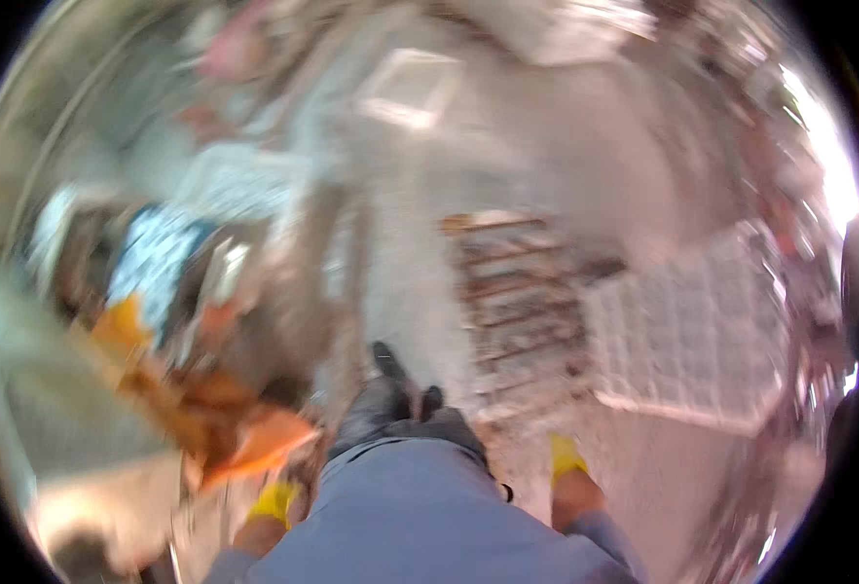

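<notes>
The whole view is smeared by motion: a pale floor (420, 282) fills the middle, with a white grid-like crate (692, 341) toward its right edge and a wooden slatted pallet (517, 282) just left of that. The person's blue-grey shirt front (420, 516) and dark shoes (400, 384) sit at the lower edge — both arms hang beside the body. The left hand (274, 501) and right hand (566, 456) each show only a yellow patch; nearest the left lies an orange blurred shape (254, 438) — whether either hand grips anything, I cannot tell.

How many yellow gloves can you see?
2: the left hand hangs by the left hip, the right hand by the right hip. The picture is blurry.
</notes>
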Tool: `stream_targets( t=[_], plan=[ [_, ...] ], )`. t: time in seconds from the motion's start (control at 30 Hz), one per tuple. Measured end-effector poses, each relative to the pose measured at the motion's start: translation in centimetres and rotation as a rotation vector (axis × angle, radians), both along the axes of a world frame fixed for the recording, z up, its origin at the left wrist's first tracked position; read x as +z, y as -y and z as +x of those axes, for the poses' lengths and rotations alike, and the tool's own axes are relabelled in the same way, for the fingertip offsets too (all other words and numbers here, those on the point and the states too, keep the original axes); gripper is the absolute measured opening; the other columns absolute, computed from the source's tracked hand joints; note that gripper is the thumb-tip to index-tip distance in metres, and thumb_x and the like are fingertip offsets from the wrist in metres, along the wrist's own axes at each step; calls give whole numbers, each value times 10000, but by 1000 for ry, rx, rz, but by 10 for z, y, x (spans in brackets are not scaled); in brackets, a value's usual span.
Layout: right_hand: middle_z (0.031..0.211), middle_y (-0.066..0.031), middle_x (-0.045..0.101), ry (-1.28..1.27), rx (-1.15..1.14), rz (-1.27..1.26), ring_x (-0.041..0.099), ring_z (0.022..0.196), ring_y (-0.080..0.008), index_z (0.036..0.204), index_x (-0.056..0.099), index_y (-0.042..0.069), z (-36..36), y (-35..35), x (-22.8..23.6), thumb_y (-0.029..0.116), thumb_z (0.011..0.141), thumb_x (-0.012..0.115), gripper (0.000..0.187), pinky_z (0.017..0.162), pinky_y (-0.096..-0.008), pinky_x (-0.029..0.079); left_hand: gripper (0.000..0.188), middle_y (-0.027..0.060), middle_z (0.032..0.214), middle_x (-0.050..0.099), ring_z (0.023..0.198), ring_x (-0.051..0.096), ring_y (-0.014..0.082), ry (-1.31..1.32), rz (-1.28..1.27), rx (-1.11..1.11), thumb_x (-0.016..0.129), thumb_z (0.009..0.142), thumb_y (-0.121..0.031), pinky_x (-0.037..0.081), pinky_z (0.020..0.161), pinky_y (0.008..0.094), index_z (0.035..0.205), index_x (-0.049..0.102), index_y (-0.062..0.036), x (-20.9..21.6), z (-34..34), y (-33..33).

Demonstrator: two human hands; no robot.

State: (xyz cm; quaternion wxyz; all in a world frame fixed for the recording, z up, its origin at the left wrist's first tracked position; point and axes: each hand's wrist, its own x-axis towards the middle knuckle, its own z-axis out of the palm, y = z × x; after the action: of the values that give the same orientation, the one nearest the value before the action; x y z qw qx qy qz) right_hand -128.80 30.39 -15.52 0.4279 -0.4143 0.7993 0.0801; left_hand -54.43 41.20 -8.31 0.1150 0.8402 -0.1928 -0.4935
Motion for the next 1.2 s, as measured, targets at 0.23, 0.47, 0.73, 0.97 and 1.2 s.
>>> stream_targets(
  t=[0.23,0.47,0.73,0.97,1.2],
  plan=[
    [1008,-143,768,454,-127,-448,709,961,-278,1153,754,44,229,205,46,420,1009,652,415,868,-439,541,300,193,1185,723,1117,696,313,-211,-102,-173,663,990,-171,557,975,425,1245,694,-16,-70,-34,218],
    [1262,-176,717,469,230,-506,667,1190,-340,1285,698,79,346,295,87,462,1005,652,477,992,-432,512,316,194,1234,704,1151,685,282,-55,-433,-103,653,1017,-114,552,1009,391,1306,652,12,-53,131,322],
    [1016,-210,765,-185,1305,-386,729,925,-412,1105,746,80,136,304,-72,230,968,572,268,808,-512,575,554,209,1384,682,1281,658,279,-22,-580,-3,758,985,-270,506,1086,376,1407,604,53,-11,127,344],
    [1001,-227,745,371,1199,-189,714,913,-424,1063,733,75,244,397,-40,247,1021,555,251,764,-523,551,589,254,1368,686,1272,675,342,152,-321,352,767,957,-287,524,1077,417,1407,613,60,-27,110,234],
    [943,-189,764,99,1341,-168,732,905,-405,1087,768,81,381,658,-52,267,1032,539,300,785,-476,576,526,234,1380,683,1269,669,332,286,-342,748,735,1001,-250,525,1077,406,1402,613,67,48,71,226]
  ],
)
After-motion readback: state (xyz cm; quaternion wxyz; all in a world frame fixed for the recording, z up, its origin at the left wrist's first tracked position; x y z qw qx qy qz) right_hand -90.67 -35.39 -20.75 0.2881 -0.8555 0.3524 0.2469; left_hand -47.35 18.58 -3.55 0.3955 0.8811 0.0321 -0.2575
